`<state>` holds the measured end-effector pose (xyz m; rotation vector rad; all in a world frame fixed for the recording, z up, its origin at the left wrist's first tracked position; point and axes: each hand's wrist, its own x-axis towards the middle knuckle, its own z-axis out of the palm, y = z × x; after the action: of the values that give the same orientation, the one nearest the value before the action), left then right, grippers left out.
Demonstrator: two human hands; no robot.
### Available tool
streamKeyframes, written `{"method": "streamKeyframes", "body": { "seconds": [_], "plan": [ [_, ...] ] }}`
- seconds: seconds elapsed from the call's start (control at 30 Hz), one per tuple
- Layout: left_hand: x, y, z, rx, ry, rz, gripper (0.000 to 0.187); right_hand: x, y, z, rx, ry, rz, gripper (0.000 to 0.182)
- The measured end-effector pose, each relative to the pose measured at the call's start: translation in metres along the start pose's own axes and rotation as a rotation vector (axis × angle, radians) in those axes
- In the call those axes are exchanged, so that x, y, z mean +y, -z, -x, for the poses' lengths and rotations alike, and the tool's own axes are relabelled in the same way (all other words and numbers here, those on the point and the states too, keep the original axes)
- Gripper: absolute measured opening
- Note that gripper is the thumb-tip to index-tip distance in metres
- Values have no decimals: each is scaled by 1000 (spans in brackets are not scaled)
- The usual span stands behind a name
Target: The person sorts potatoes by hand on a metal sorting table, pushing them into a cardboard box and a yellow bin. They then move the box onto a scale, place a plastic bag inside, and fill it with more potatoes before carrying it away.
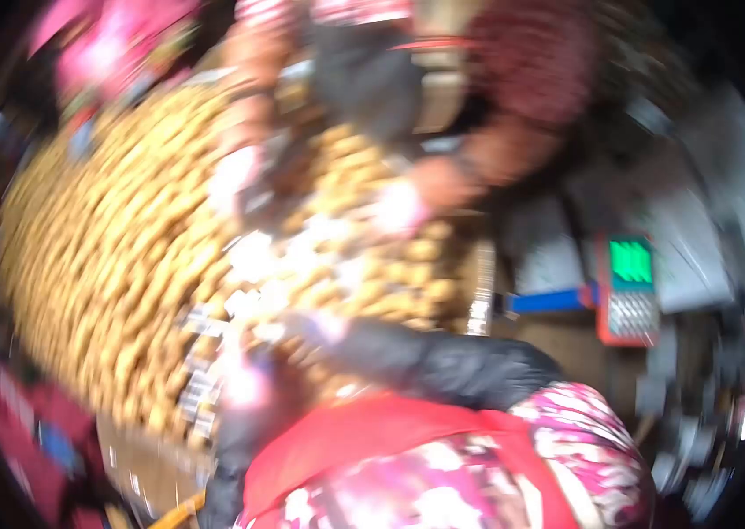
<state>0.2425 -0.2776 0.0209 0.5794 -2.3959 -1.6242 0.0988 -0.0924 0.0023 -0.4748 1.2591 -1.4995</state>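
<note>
The left hand (244, 381) is low over the near part of a heap of small yellow-brown pieces (117, 264), badly smeared by motion, so I cannot tell whether its fingers are spread, curled or gripping anything. The right hand (328, 326) is just beside it, a little farther forward, also blurred and washed out by glare; its state cannot be told either. Both reach out of dark sleeves (452, 357), and the pieces lie around and beyond them.

Just left of the left hand, a row of black-and-white strips (200, 388) lies on the pieces. In front of the hands, bright white patches (253, 256) glare among the heap, too overexposed to identify.

Farther out, a co-worker stands across the heap with two hands over it: one (236, 181) on the left side of the view, beside a dark shape, the other (399, 207) nearer the right edge of the pieces. The heap spreads widest to the left, and a shiny edge (481, 286) bounds it on the right.

Beyond that edge are a blue bar (548, 301) and, at its end, a red-framed device (628, 291) with a lit green display and pale keys. Pale sheeting (681, 238) lies behind it. Another person in pink (117, 44) is at the upper left, and maroon clothing (46, 432) shows at the lower left.
</note>
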Motion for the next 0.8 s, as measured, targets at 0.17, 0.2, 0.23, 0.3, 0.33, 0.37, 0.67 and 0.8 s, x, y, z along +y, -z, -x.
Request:
{"method": "streamKeyframes", "body": {
  "seconds": [0.17, 0.2, 0.23, 0.3, 0.33, 0.37, 0.67, 0.8],
  "plan": [
    [86, -18, 18, -108, -161, -150, 58, -41, -11, 33, -64, 28, -48, 50],
    [97, -4, 17, -167, -30, -43, 58, -58, -13, 43, -1, -90, -154, 50],
    [92, 16, 14, -144, -39, -164, 54, -47, -4, 43, 1, -150, -367, 46],
    [66, 46, -3, 55, 153, -111, 49, -36, 4, 42, 18, -190, -539, 41],
    [49, 61, -13, 158, 250, -104, 48, -39, 6, 48, 31, -180, -499, 41],
    [27, 83, -29, 238, 234, -293, 49, -46, -3, 54, 25, -106, -350, 38],
    [-44, 114, -116, 229, 247, -889, 69, -53, -8, 59, 31, -99, -371, 51],
    [-33, 131, -116, 97, 293, -820, 71, -32, -1, 59, -12, -49, -383, 57]
  ]
}}
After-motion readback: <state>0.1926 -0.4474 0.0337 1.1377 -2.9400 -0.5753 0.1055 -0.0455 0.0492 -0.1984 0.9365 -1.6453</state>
